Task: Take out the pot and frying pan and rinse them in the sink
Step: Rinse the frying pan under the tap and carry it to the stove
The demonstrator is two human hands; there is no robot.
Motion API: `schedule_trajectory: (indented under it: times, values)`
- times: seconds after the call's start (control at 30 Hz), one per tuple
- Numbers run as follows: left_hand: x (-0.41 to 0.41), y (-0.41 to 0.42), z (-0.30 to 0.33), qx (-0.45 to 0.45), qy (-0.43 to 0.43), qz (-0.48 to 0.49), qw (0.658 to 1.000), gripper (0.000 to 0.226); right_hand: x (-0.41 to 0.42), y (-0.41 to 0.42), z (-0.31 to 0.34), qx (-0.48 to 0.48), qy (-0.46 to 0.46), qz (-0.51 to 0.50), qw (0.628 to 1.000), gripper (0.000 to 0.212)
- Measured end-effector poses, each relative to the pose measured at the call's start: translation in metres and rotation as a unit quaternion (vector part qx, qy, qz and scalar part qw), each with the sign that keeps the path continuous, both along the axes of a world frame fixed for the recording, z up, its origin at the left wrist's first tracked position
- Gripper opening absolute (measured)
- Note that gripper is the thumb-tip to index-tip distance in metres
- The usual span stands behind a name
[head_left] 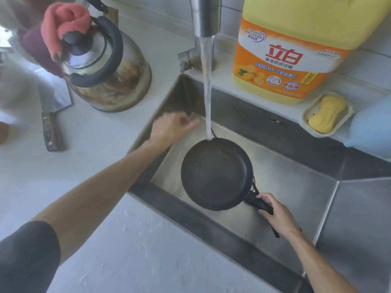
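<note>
**Frying pan being rinsed under the tap**

While the water is running from the faucet (204,16), the frying pan (216,174) is being held inside the steel sink (296,187), and the stream is landing just at its far rim. For a good rinse, the pan is probably better moved a little toward the faucet, so that the water is falling in the middle, and tilted slowly so the water is carried round the whole inner surface and then poured out. The handle (261,205) is being gripped by the right hand (275,214), with the fingers curled round it. The left hand (171,127) is being kept above the sink's left corner, holding nothing, with fingers loosely bent; it seems blurred.

The pan is looking small, round and dark, with a shallow wall; its inside is appearing wet and glossy. The pot is not being seen in this view.
</note>
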State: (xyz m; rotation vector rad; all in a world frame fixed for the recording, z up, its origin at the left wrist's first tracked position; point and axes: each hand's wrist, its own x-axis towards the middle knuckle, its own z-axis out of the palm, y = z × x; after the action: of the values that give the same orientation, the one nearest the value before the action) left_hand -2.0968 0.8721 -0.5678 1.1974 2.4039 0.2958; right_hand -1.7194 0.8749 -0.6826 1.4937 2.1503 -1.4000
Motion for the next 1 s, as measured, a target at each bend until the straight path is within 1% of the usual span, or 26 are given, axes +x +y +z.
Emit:
schedule_trajectory:
  times: [0.03,0.1,0.13,0.17,0.23,0.3,0.37,0.4,0.47,0.57,0.6,0.67,0.73,0.8,0.83,0.87,0.9,0.97,1.0]
  values:
    - [0.004,-0.010,-0.016,-0.084,-0.004,-0.042,0.996,0.043,0.000,-0.001,-0.001,0.002,-0.002,0.003,1.000,0.047]
    - [0.010,-0.026,-0.049,-0.229,-0.044,-0.087,0.969,0.058,-0.003,-0.001,-0.003,0.008,-0.008,0.014,1.000,0.047]
    - [0.012,-0.031,-0.061,-0.271,-0.068,-0.084,0.956,0.065,-0.004,-0.001,-0.005,0.013,-0.012,0.018,1.000,0.047]
    - [0.014,-0.036,-0.072,-0.293,-0.086,-0.076,0.949,0.066,-0.006,-0.001,-0.007,0.020,-0.017,0.018,1.000,0.046]
    - [0.019,-0.042,-0.086,-0.292,-0.105,-0.066,0.948,0.054,-0.007,-0.002,-0.011,0.027,-0.015,0.014,0.999,0.045]
    - [0.021,-0.044,-0.093,-0.268,-0.113,-0.053,0.955,0.042,-0.006,-0.002,-0.013,0.026,-0.004,0.005,1.000,0.044]
    - [0.018,-0.042,-0.088,-0.252,-0.139,-0.047,0.957,0.043,-0.003,0.001,-0.012,0.011,0.011,-0.005,1.000,0.042]
    - [0.015,-0.040,-0.082,-0.248,-0.145,-0.054,0.956,0.045,-0.001,0.003,-0.009,-0.004,0.022,-0.007,1.000,0.042]
    - [0.008,-0.034,-0.065,-0.235,-0.128,-0.080,0.960,0.043,0.002,0.009,-0.001,-0.050,0.038,-0.004,0.998,0.045]
    - [-0.002,-0.029,-0.033,-0.209,-0.135,-0.094,0.964,0.028,0.005,0.022,0.019,-0.133,0.039,0.011,0.990,0.039]
    - [-0.005,-0.030,-0.024,-0.214,-0.146,-0.093,0.961,0.022,0.004,0.028,0.028,-0.146,0.038,0.024,0.988,0.037]
    - [-0.008,-0.036,-0.014,-0.244,-0.168,-0.099,0.950,0.022,0.001,0.043,0.051,-0.136,0.031,0.072,0.988,0.035]
    - [-0.007,-0.047,-0.013,-0.281,-0.175,-0.117,0.936,0.025,-0.006,0.059,0.077,-0.084,0.008,0.123,0.989,0.033]
    - [-0.006,-0.059,-0.025,-0.307,-0.160,-0.140,0.928,0.023,-0.013,0.072,0.100,0.026,-0.044,0.194,0.980,0.034]
    - [-0.004,-0.064,-0.031,-0.320,-0.151,-0.150,0.923,0.024,-0.019,0.076,0.112,0.091,-0.070,0.228,0.967,0.037]
    - [-0.002,-0.069,-0.038,-0.333,-0.147,-0.151,0.919,0.028,-0.025,0.080,0.120,0.166,-0.072,0.252,0.951,0.040]
    - [-0.001,-0.073,-0.044,-0.338,-0.149,-0.147,0.918,0.030,-0.030,0.082,0.126,0.239,-0.054,0.275,0.930,0.041]
    - [-0.001,-0.078,-0.053,-0.322,-0.158,-0.121,0.926,0.030,-0.037,0.083,0.134,0.338,-0.027,0.315,0.886,0.042]
    - [0.000,-0.080,-0.056,-0.301,-0.159,-0.105,0.934,0.029,-0.036,0.083,0.133,0.372,-0.015,0.317,0.872,0.043]
